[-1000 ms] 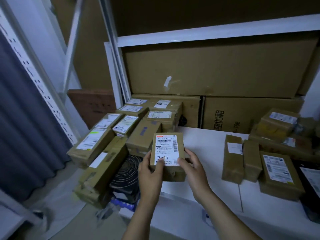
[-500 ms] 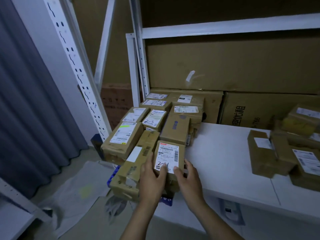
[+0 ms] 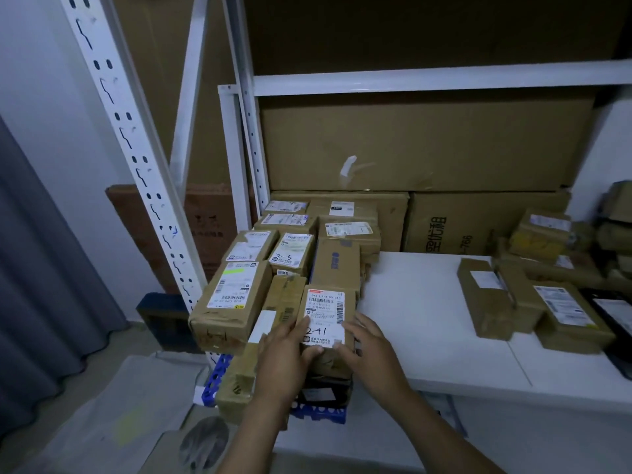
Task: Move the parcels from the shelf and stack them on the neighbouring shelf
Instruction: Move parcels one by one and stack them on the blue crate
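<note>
My left hand [image 3: 287, 350] and right hand [image 3: 371, 350] gripped the parcel [image 3: 328, 357] marked 241 from either side, fingers [image 3: 359, 325] curled round its edges, thumbs on its label [image 3: 325, 313]. It was just off the left end of the white shelf [image 3: 427, 319], touching the stacked parcels [image 3: 239, 295] there. Loose parcels [image 3: 485, 299] lay at the shelf's right end, well apart.

held parcel [image 3: 325, 316]: small brown carton, white barcode label facing up with "241" handwritten on it; lies flat, its near end pinched between left hand [image 3: 287, 350] and right hand [image 3: 371, 350], thumbs on the label.
stacked parcels [image 3: 236, 295]: brown labelled cartons in rows, just left of and beyond the grip.
remaining parcels [image 3: 513, 302]: brown cartons on the white shelf [image 3: 427, 319], well right of the grip.
</note>
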